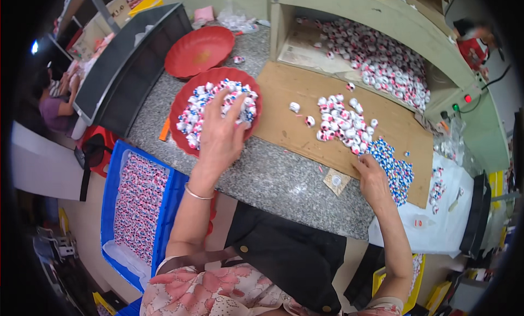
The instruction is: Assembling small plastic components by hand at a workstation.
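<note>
My left hand is over a red scalloped bowl, fingers spread and touching or just above the pieces in it. Small white, pink and blue pieces fill that bowl. My right hand is closed in a pinch at the cardboard's near edge; what its fingertips hold, if anything, is too small to make out. Just beyond it lies a heap of round white pieces with pink and dark marks. Touching that heap, a spread of tiny blue and white pieces reaches to the right of my right hand.
A flat cardboard sheet covers part of the speckled counter. Behind it, a lit cabinet holds many white and pink pieces. Another red bowl stands back left. Lower left is a blue crate; a white sheet lies right.
</note>
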`<move>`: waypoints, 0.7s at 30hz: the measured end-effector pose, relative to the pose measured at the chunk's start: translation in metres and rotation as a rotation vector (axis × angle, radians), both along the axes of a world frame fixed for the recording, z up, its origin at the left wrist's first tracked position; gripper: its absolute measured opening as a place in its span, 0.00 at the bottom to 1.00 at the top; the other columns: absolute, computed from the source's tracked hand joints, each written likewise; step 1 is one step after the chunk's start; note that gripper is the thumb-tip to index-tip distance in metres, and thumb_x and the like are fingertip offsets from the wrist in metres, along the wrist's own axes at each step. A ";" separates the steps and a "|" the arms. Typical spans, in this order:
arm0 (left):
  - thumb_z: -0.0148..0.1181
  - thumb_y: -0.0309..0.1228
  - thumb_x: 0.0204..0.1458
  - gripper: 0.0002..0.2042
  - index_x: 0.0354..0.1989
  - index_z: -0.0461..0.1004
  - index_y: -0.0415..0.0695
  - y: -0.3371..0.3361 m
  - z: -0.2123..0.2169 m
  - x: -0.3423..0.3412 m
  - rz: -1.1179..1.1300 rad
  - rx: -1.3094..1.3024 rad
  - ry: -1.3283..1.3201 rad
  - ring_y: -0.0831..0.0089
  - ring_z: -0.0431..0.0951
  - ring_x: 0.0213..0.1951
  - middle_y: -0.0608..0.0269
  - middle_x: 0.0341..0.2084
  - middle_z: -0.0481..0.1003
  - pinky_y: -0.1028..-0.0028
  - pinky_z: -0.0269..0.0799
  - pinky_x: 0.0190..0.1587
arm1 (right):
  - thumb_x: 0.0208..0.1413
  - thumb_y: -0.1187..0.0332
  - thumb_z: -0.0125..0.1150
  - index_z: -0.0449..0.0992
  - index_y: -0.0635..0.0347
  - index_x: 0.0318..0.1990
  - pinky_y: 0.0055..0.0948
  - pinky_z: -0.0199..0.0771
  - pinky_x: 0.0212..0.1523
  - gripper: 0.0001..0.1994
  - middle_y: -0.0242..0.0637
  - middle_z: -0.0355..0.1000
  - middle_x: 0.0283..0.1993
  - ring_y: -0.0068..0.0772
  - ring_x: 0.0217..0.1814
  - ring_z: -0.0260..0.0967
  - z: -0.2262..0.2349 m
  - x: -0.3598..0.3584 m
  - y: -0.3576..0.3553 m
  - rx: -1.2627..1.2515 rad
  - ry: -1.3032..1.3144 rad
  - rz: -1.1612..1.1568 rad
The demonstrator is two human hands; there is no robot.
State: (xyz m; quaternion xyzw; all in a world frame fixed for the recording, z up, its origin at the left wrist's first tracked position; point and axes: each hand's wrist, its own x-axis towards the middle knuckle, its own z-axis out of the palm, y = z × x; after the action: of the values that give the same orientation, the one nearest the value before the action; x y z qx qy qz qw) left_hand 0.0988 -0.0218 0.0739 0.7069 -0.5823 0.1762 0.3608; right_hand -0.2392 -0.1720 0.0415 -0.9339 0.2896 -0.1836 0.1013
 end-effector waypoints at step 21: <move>0.62 0.22 0.56 0.15 0.53 0.73 0.37 -0.033 -0.054 -0.067 -0.630 0.284 1.474 0.82 0.73 0.41 0.68 0.39 0.74 0.79 0.69 0.44 | 0.48 0.79 0.54 0.71 0.66 0.41 0.43 0.77 0.41 0.11 0.48 0.70 0.39 0.51 0.40 0.73 -0.025 -0.015 -0.016 -0.208 0.120 -0.015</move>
State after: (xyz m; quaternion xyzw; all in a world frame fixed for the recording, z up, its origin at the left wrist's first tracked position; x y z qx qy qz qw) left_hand 0.0317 -0.0547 0.0203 0.4830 -0.3835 -0.5199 0.5911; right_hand -0.2543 -0.1880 0.0164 -0.9464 0.2816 -0.1573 -0.0149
